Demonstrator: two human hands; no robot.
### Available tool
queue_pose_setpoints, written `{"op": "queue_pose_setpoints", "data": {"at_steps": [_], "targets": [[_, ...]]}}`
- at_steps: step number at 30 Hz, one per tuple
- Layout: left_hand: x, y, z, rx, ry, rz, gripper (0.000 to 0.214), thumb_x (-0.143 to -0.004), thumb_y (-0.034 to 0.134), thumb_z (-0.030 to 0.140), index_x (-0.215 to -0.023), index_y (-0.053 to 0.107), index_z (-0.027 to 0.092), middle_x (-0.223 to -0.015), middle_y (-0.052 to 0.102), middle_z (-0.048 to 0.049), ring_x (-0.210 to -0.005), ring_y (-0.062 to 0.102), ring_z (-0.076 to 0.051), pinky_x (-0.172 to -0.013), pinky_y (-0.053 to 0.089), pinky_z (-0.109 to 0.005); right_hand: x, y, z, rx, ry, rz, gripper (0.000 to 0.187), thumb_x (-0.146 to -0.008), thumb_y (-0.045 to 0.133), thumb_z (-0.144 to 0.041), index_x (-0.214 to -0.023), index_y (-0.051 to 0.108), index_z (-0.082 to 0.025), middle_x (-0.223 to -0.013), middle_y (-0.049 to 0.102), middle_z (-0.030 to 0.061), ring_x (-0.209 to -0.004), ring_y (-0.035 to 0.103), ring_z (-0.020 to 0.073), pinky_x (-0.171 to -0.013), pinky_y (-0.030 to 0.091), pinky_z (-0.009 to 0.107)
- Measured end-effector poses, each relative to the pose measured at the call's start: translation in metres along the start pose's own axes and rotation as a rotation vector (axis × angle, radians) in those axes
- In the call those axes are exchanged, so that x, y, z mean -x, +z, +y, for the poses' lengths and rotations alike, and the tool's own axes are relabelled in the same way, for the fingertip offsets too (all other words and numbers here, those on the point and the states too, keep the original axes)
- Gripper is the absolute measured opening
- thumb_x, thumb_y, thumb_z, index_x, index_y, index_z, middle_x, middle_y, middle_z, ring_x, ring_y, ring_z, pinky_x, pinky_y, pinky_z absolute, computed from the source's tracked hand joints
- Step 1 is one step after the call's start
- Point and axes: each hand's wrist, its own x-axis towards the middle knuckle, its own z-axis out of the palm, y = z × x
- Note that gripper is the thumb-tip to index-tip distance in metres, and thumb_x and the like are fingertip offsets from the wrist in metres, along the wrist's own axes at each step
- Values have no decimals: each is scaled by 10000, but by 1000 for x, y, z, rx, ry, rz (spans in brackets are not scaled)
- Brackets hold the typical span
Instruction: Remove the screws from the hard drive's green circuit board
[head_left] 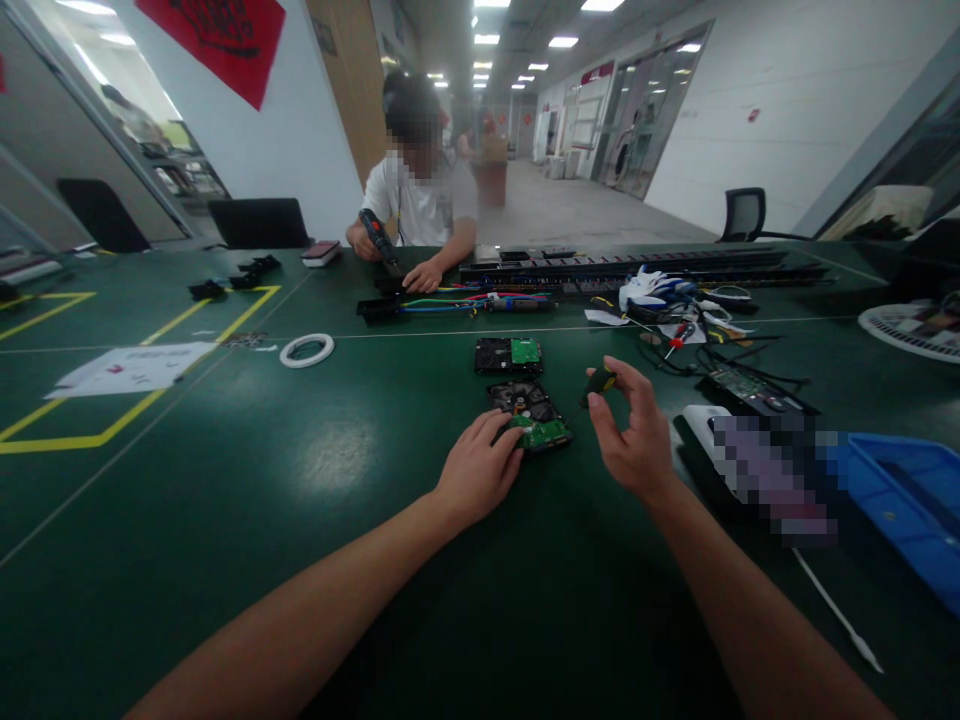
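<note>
A hard drive (pixel 525 400) with a green circuit board (pixel 546 433) at its near end lies on the green table in front of me. My left hand (pixel 481 465) grips its near left side, fingertips bent over the board. To the right, my right hand (pixel 634 430) pinches the dark green and yellow handle of a screwdriver (pixel 598 384) between thumb and fingers. Its thin shaft points down and left toward the drive; whether the tip touches it I cannot tell. Just beyond lies a second hard drive (pixel 508 355), its smaller green board facing up.
Across the table a person (pixel 420 200) holds a power screwdriver (pixel 377 235) over black parts. Long black rails (pixel 630 270), gloves (pixel 656 290) and cables lie at the back right. A blue bin (pixel 900 490) stands right; a white ring (pixel 307 350) and paper (pixel 135 366) lie left.
</note>
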Motion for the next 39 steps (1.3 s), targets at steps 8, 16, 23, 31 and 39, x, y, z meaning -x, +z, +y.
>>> {"op": "queue_pose_setpoints", "data": {"at_steps": [8,16,23,31,39], "targets": [[0,-2,1,4,3,11,336,-1057,560,293,-1376,621,209,-1461,598,-145,-1445,516,-335,-1166,519,-561,0,3,2,11,-5,35,582,-953,708,-305,-1493,492,-318,-1381,669,94,-1157,712,284,-1050,592,537],[0,-2,2,-5,-1,-2,346,-1061,550,300,-1391,610,213,-1472,590,-139,-1454,504,-335,-1168,517,-568,0,3,0,38,-9,75,580,-962,699,-296,-1495,478,-350,-1364,683,79,-1129,729,283,-1023,609,545],[-1,-4,2,-17,-1,-9,345,-1073,531,312,-1391,610,203,-1473,589,-142,-1456,504,-332,-1170,518,-555,2,3,2,35,-11,40,573,-997,638,-268,-1531,435,-308,-1427,659,112,-1238,698,301,-1092,573,575],[0,-2,1,-10,1,-8,352,-1068,541,312,-1398,609,206,-1477,588,-141,-1460,501,-336,-1171,515,-561,-1,4,2,53,-49,61,535,-970,688,-274,-1473,511,-322,-1367,691,88,-1225,700,301,-1082,583,568],[-1,-1,1,-2,11,8,338,-1064,542,306,-1379,616,211,-1461,595,-144,-1446,510,-338,-1162,521,-573,-1,1,3,-22,6,54,525,-975,687,-285,-1467,512,-327,-1320,708,77,-1172,724,282,-1043,603,547]]}}
